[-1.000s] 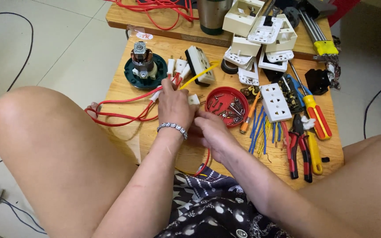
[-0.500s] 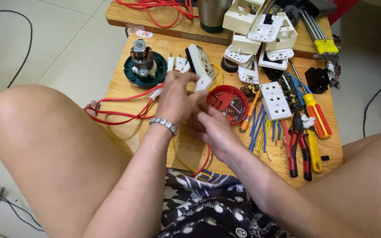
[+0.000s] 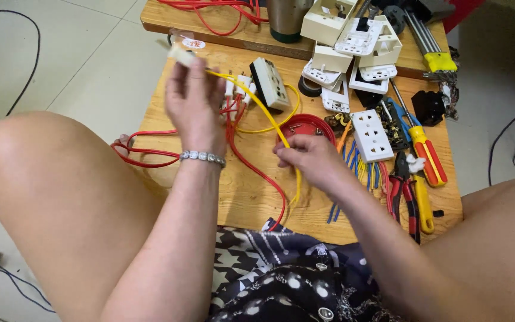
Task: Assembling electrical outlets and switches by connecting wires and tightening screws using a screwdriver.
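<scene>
Wooden table (image 3: 245,197) fills mid-frame, littered with white sockets (image 3: 372,135) and pliers (image 3: 405,191). My left hand (image 3: 195,104), upper centre, pinches a small white connector (image 3: 181,56); my right hand (image 3: 308,160) grips its yellow wire (image 3: 269,113) at centre.

Screwdrivers (image 3: 427,156) and pliers (image 3: 402,186) are seen at right, white sockets (image 3: 372,135) upper centre, a steel cup (image 3: 287,18) at the top edge.

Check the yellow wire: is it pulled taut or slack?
Fairly taut: the yellow wire runs nearly straight from the raised left hand to the right hand.
</scene>
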